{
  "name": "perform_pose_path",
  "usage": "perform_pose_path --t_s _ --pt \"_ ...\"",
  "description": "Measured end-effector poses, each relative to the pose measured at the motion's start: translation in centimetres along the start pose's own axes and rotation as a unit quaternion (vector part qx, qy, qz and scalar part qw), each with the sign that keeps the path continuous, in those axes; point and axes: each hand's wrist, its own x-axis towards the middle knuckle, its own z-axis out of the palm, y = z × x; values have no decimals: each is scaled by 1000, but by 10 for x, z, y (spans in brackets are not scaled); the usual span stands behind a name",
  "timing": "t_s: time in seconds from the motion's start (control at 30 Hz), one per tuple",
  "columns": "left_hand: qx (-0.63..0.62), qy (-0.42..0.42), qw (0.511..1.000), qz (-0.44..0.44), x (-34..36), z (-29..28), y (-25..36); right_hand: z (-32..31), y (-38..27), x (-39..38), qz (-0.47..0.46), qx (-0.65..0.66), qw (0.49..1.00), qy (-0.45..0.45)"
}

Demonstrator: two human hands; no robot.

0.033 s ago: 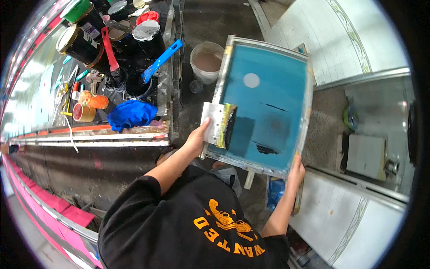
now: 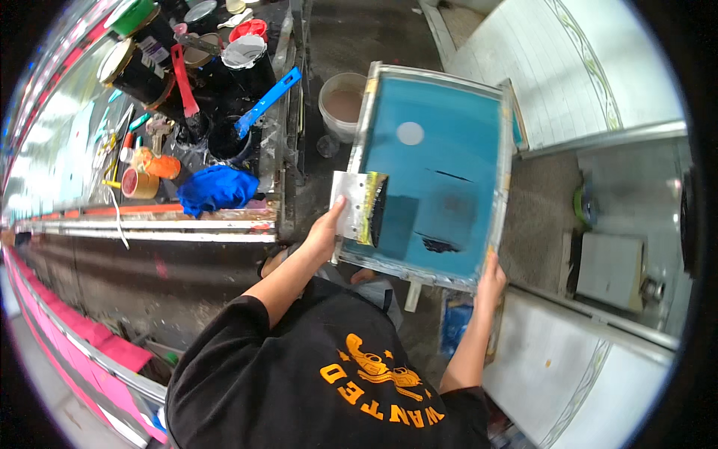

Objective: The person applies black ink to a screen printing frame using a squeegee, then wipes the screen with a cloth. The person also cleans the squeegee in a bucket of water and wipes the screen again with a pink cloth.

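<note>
A screen printing frame [image 2: 441, 161] with blue-green mesh and a metal border is held up tilted in front of me. On its mesh are a pale round spot [image 2: 410, 133] and black ink smears [image 2: 440, 245]. My left hand [image 2: 321, 236] is closed at the frame's left side, thumb pressed on a squeegee [image 2: 351, 206] with a flat metal holder and an inky, yellow-green and black edge. The squeegee lies over the frame's left border. My right hand [image 2: 490, 284] grips the lower right corner; its fingers are partly hidden behind the border.
At left, a workbench holds ink tubs [image 2: 247, 63], a blue spatula [image 2: 269, 101], a red spatula [image 2: 182, 78], a blue cloth [image 2: 217, 188] and tape [image 2: 140, 183]. A bucket of murky liquid [image 2: 342, 105] stands on the floor beyond. White tiled surfaces [image 2: 531, 71] lie at right.
The screen printing frame has shifted slightly left in the picture, together with the squeegee and both hands. Both hands keep their hold.
</note>
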Motion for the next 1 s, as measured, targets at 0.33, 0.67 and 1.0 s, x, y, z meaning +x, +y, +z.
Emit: perform_pose_path --t_s 0.33,0.67,1.0 --pt "-182 141 966 118 16 40 -24 106 -23 204 -73 -65 959 -266" --pt "-183 203 948 164 47 32 -33 202 18 276 -116 -169 910 -361" --pt "-15 305 920 246 24 98 -13 254 39 300 -80 -256 863 -428"
